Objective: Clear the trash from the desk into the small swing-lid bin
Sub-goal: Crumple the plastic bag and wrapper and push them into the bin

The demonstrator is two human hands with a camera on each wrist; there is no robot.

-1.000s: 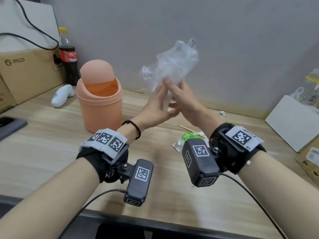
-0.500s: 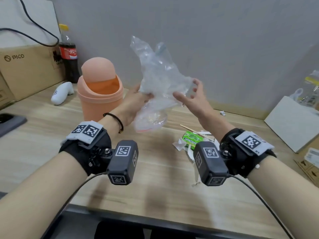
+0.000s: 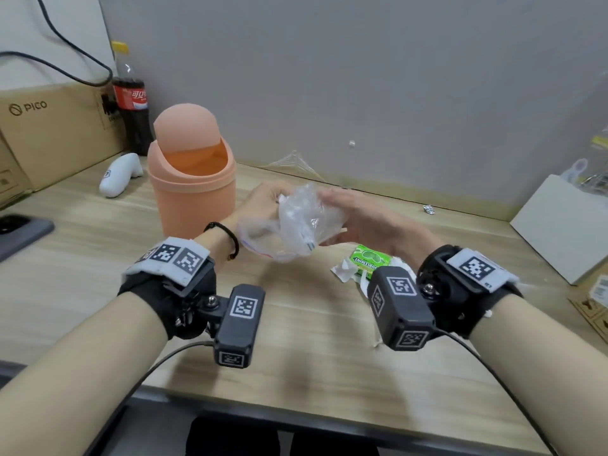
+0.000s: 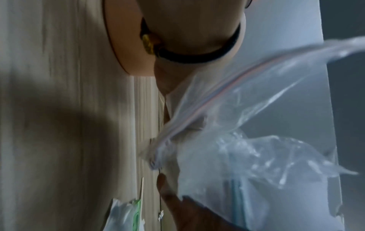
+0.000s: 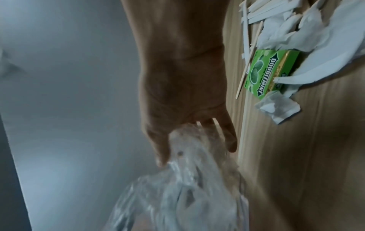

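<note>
Hands squeeze the clear plastic bag (image 3: 297, 222) between them: left hand (image 3: 263, 205) grasping, right hand (image 3: 358, 222) flat-fingered; bin (image 3: 192, 195) beside.

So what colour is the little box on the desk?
Bright green, with white letters. The box shows best in the right wrist view, lying among torn paper.

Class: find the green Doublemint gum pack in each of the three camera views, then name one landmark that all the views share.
Head: the gum pack lies on the desk right of centre, below the right hand.
Left wrist: only a green sliver at the bottom edge.
Right wrist: upper right, among white paper scraps.
Shared landmark: the clear plastic bag between both hands.
</note>
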